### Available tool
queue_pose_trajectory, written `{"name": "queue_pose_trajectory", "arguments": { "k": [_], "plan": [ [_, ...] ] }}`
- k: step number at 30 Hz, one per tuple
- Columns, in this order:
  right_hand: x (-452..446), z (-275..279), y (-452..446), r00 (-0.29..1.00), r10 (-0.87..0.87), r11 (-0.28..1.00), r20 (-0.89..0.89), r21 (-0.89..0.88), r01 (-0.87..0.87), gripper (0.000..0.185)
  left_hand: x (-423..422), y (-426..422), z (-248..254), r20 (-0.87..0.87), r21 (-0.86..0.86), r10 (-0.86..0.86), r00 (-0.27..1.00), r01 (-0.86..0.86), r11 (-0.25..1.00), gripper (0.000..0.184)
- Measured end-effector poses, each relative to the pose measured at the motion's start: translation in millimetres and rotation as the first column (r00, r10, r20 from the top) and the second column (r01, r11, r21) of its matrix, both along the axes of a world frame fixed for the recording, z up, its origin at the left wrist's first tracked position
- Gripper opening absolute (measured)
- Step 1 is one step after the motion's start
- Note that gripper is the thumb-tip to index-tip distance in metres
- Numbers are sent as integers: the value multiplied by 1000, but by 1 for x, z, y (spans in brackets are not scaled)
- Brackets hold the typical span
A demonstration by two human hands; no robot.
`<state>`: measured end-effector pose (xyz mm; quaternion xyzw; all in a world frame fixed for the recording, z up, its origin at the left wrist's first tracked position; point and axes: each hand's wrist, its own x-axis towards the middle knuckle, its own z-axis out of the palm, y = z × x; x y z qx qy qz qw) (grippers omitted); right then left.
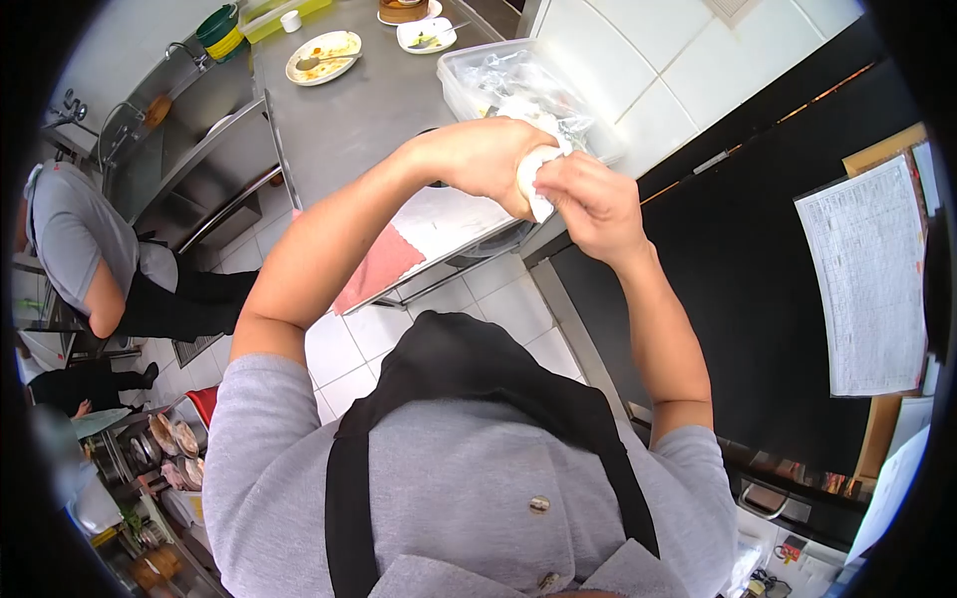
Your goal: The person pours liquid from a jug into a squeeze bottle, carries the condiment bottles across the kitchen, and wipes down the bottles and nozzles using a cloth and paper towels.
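Note:
My left hand (486,157) is closed around a white crumpled wad (539,171) in front of me. From the right, my right hand (596,202) pinches the same wad, its fingers pressed together against it. Whether the wad is paper, cloth or thin plastic I cannot tell, as the fingers cover much of it. Just beyond both hands stands a translucent plastic bin (461,88) with crumpled clear plastic (513,80) inside. A pink cloth (384,267) lies at the near edge of the steel table (344,130), under my left forearm.
Used plates (295,72) and a small white dish (407,42) with cutlery sit farther back, near a bamboo steamer (403,10). Sinks (179,135) line the left. Co-workers (90,229) stand at left. A dark panel (718,269) with a paper sheet (865,284) borders my right.

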<state>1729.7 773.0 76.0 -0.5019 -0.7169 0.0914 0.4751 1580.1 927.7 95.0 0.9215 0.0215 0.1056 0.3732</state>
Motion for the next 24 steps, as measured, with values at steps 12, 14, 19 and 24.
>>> {"name": "queue_pose_trajectory", "arguments": {
  "k": [12, 14, 19, 24],
  "plan": [
    [-21, -30, 13, 592, -303, 946, -747, -310, 94, 9, 16, -29, -58, 245, 0, 399, 883, -412, 911, 37],
    [-19, -33, 21, 322, -307, 942, -895, -334, -31, 9, 21, -27, -79, 432, 26, 376, 820, -428, 903, 32],
    [-37, -41, 15, 373, -382, 924, -846, -362, 125, 12, 14, -35, -91, 420, -134, 507, 753, -501, 855, 45],
    [-24, -48, -5, 410, -294, 909, -863, -121, 398, 10, 1, -24, -107, 332, -657, 572, 750, -251, 711, 47]
  ]
}}
